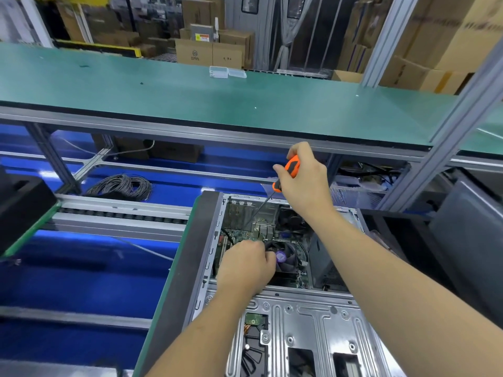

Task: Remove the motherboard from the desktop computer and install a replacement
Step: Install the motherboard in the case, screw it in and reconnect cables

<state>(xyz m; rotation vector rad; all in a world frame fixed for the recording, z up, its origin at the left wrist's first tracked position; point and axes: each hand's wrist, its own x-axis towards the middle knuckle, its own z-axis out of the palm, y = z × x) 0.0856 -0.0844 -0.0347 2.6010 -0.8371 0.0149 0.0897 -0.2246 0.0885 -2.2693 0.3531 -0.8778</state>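
Observation:
An open desktop computer case (299,317) lies on its side in front of me. Inside it sits the green motherboard (242,235) with a black CPU fan (288,257). My right hand (304,178) grips an orange and black screwdriver (288,171); its shaft slants down and left toward the board's upper part, and the tip is hard to make out. My left hand (246,265) reaches into the case with fingers curled at the left edge of the fan; what they hold is hidden.
A green shelf (190,99) spans above the case, with clear plastic boxes (227,72) on it. A coil of grey cable (122,186) lies at the back left. A black block (21,208) sits at the left. Metal frame posts (441,148) stand at the right.

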